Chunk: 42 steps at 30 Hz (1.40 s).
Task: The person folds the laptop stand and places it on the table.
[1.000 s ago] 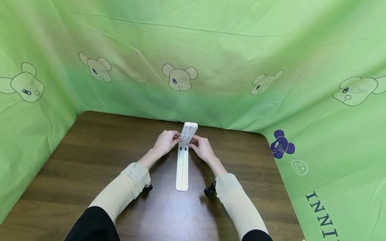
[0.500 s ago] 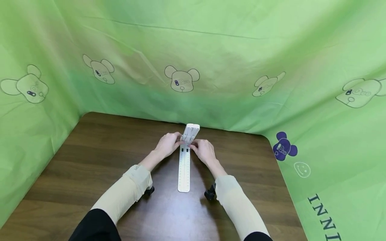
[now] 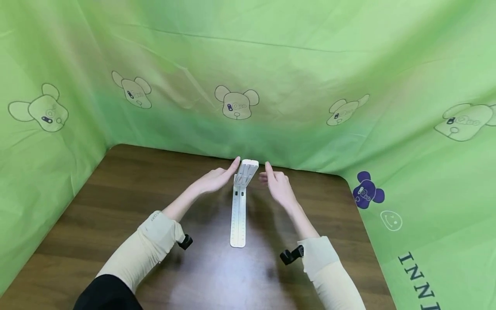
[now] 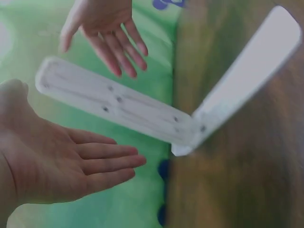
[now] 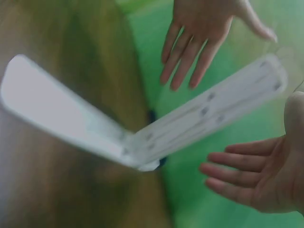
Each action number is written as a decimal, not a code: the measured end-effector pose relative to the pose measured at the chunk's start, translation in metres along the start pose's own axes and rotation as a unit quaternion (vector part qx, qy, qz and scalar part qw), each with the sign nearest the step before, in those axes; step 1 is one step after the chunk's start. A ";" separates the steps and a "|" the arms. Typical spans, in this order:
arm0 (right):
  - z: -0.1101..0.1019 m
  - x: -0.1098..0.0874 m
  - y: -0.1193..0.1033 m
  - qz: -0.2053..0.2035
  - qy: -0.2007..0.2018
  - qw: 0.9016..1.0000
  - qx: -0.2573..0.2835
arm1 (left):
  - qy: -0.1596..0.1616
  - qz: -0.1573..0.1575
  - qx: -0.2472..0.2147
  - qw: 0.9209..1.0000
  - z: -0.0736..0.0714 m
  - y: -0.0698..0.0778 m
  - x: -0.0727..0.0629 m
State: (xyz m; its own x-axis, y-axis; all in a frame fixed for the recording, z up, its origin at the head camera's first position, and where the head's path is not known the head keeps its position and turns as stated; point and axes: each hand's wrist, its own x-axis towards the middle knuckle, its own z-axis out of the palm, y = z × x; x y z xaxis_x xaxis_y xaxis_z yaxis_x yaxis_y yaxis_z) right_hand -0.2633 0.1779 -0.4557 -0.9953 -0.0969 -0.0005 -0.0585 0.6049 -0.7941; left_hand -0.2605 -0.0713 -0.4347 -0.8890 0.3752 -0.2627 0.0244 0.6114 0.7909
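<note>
A white hinged folding stand (image 3: 238,217) rests on the table, bent into a V. Its long lower arm points toward the person, and a shorter upper arm (image 4: 133,107) rises from the hinge at the far end. To the left of the raised arm, my left hand (image 3: 215,178) is held with palm inward and fingers straight, touching nothing. My right hand (image 3: 280,187) mirrors it on the other side, also with nothing in it. Both palms show in the right wrist view, where a gap separates the left hand (image 5: 199,28) from the stand.
The brown wooden table (image 3: 116,202) ends just behind the stand. Green curtain (image 3: 294,129) printed with bear heads encloses the back and sides. Small black wrist cameras (image 3: 291,255) protrude under both cuffs.
Both hands have let go of the stand near its hinge and moved outward, fingers straightening. The stand stays bent with its upper arm raised.
</note>
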 end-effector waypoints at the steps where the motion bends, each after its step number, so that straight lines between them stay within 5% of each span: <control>1: -0.002 0.000 -0.007 0.009 -0.013 1.000 -0.004 | -0.004 -0.006 -0.006 1.000 -0.001 0.004 0.000; 7: -0.002 0.004 -0.027 0.036 -0.065 0.997 -0.036 | -0.017 -0.012 -0.035 0.999 0.000 0.014 0.004; 19: 0.005 -0.006 -0.024 0.019 -0.077 0.996 -0.037 | 0.008 0.012 -0.029 0.999 0.010 0.005 0.008; 30: 0.018 -0.043 0.001 -0.077 -0.092 0.991 -0.053 | 0.025 0.074 0.030 0.996 0.035 -0.022 -0.011; 42: 0.043 -0.080 0.043 -0.201 -0.113 0.967 -0.110 | -0.011 0.152 0.149 0.977 0.060 -0.061 -0.030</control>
State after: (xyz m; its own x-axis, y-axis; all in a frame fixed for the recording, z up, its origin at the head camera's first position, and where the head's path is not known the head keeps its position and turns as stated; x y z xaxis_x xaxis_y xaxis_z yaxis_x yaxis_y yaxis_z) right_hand -0.1832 0.1776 -0.5164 -0.8483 -0.5137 0.1284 -0.4760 0.6336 -0.6099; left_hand -0.2083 -0.0780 -0.5077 -0.8096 0.5845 -0.0546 0.4214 0.6434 0.6391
